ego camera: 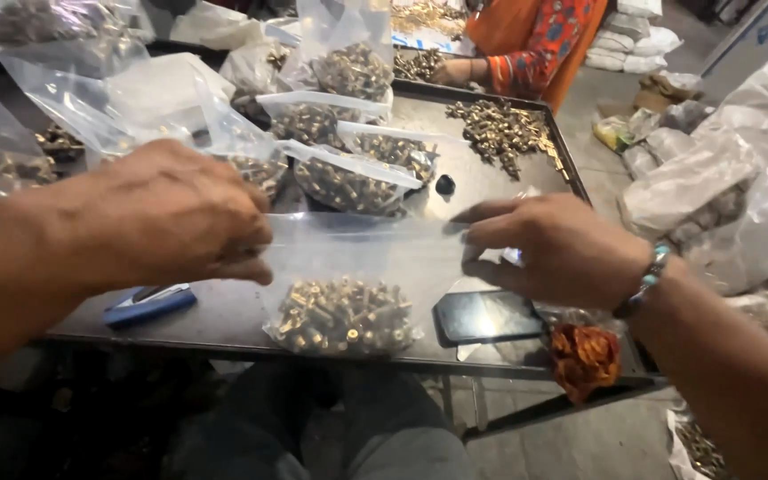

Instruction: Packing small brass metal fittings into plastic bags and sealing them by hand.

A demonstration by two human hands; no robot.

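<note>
Clear bag of brass fittings pinched taut between both hands over cluttered grey metal table.

Single head-worn view, angled steeply down, close over the metal table.

Dim overhead light leaves soft glare on the clear bags; both forearms blur, and the frame edges stretch slightly.
</note>
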